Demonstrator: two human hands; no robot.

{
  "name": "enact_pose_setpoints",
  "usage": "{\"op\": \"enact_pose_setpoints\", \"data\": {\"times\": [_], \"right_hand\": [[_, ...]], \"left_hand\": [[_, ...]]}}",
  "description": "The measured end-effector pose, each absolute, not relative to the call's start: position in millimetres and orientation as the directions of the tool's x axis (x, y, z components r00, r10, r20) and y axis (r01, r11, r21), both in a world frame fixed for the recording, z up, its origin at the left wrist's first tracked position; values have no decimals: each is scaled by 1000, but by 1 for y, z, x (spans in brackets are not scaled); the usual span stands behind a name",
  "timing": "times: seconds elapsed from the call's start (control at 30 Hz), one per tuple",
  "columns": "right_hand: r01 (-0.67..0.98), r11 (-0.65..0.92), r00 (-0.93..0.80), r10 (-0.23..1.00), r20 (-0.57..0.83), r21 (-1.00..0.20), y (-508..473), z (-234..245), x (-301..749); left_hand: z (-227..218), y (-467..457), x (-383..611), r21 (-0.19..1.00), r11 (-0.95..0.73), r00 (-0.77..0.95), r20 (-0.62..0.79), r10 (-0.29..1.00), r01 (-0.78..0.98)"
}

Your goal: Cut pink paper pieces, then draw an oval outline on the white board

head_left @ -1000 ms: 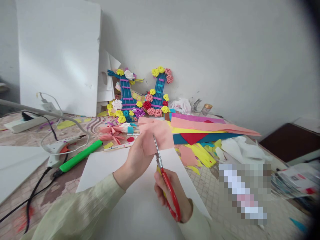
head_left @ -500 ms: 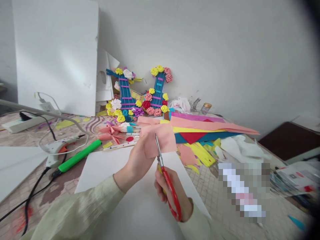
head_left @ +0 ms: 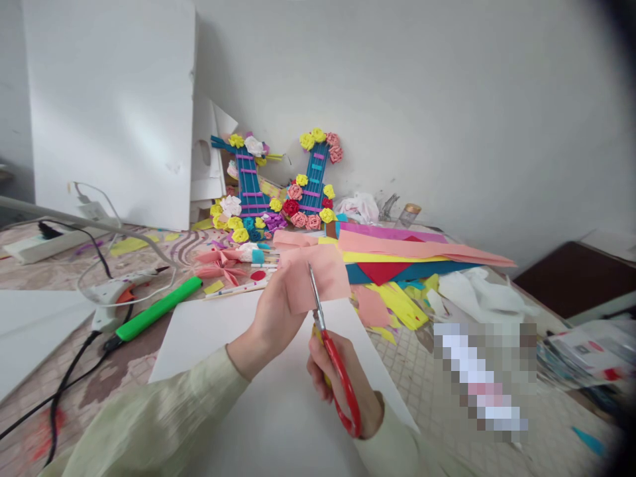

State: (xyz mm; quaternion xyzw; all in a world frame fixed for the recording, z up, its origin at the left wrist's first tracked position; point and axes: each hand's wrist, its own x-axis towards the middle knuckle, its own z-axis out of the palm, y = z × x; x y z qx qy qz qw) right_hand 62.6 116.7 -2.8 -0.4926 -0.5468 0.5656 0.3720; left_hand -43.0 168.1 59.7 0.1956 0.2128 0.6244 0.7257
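Observation:
My left hand (head_left: 272,318) is closed on a piece of pink paper (head_left: 325,277), holding it up above a white sheet (head_left: 209,331) on the table. My right hand (head_left: 342,381) grips red-handled scissors (head_left: 335,368), whose metal blades point up into the lower edge of the pink paper. Both sleeves are pale green.
A stack of coloured paper sheets (head_left: 407,255) lies behind, with yellow scraps (head_left: 397,301) beside it. Two blue ladder-shaped crafts with paper flowers (head_left: 278,189) lean on the wall. A glue gun (head_left: 116,295), green tool (head_left: 154,311), cables and a power strip (head_left: 37,245) lie left.
The scissor blades have moved slightly further up into the pink paper. Both hands stay nearly where they were.

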Motion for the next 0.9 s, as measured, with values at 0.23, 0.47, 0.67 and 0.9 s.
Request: {"op": "enact_pose_setpoints", "data": {"times": [0.23,0.47,0.67,0.9], "right_hand": [[122,-150,-236,956,-175,-981,116,2,61],[142,-214,-218,946,-241,-966,116,11,62],[136,-224,-211,945,-249,-965,116,9,62],[132,-205,-211,950,-230,-970,116,5,63]], "left_hand": [[57,171,-43,569,115,118,-31,993,-814],[55,171,-43,572,116,109,-47,993,-812],[56,171,-43,560,133,112,-72,991,-817],[55,171,-43,568,119,128,-24,992,-815]]}}
